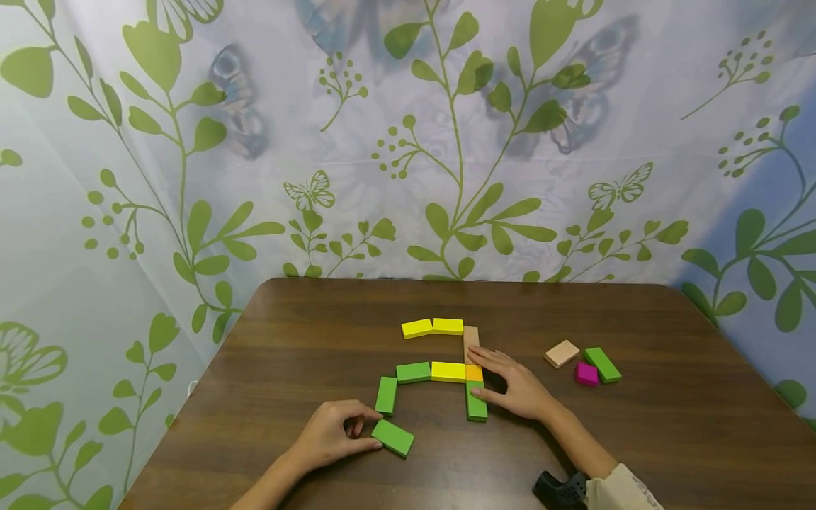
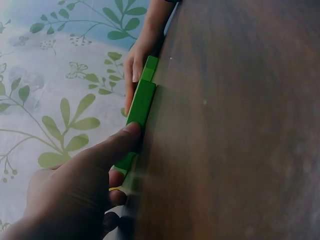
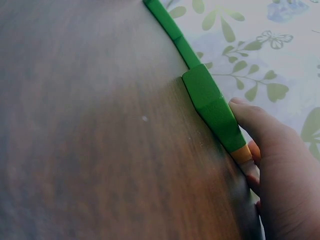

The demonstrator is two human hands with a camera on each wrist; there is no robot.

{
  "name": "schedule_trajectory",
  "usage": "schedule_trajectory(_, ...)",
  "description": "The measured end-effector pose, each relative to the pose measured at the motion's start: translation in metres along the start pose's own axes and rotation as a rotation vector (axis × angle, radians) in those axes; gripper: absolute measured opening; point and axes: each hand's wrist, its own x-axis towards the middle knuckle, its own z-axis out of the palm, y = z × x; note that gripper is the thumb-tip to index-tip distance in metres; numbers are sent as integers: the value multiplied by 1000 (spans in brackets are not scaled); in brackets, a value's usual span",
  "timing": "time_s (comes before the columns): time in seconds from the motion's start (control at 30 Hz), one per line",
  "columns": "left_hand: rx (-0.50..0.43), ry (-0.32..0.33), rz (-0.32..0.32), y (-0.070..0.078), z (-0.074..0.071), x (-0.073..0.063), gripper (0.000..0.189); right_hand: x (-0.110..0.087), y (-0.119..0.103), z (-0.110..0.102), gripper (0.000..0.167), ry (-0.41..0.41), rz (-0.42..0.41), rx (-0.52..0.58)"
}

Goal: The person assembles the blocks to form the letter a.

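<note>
My left hand (image 1: 334,433) pinches the near left end of a green block (image 1: 393,438), which lies slanted at the lower left of a line of flat blocks. In the left wrist view, its thumb presses that block's (image 2: 143,102) near face. Just beyond stands another green block (image 1: 386,396), then a green block (image 1: 414,372) and a yellow block (image 1: 448,372) side by side. My right hand (image 1: 518,384) rests along the right column, fingers extended at the beige block (image 1: 470,343) and thumb at the lower green block (image 1: 476,404). A small orange block (image 1: 474,372) sits between those two.
Two yellow blocks (image 1: 448,326) run left from the beige block's top end. Off to the right lie a loose beige block (image 1: 562,353), a magenta block (image 1: 586,375) and a green block (image 1: 603,365). A patterned curtain (image 1: 357,234) hangs behind the brown table (image 1: 306,333).
</note>
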Motion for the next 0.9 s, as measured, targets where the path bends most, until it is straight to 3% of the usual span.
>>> schedule_trajectory(0.17, 17, -1, 17, 1, -1, 0, 27, 0, -1, 0, 67, 0, -2, -5)
schedule_trajectory(0.43, -41, 16, 75, 0, 0, -1, 24, 0, -1, 1, 67, -1, -1, -3)
schedule_trajectory(0.67, -38, 38, 58, 0, 2, -1, 24, 0, -1, 0, 67, 1, -1, -4)
schedule_trajectory(0.9, -3, 48, 81, -1, 3, 1, 25, 0, 0, 0, 67, 8, -9, -3)
